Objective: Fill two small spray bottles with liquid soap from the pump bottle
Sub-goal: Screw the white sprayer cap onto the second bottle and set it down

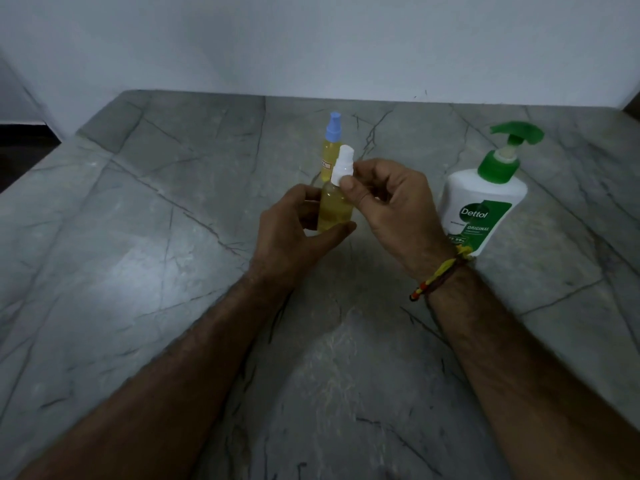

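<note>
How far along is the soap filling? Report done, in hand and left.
Done: the blue-capped spray bottle stands capped, holding yellow liquid. In hand: left hand holds the second bottle, also yellow-filled, while right hand pinches its white spray cap. Left: seating that cap, setting it down.

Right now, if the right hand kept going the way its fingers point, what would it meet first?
The right hand points left at the white cap it pinches; past that, probably the left hand, though depth is unclear.

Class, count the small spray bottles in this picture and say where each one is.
2. The white-capped spray bottle is held between the left hand and right hand. The blue-capped spray bottle stands behind it on the marble counter. None seems hidden.
</note>
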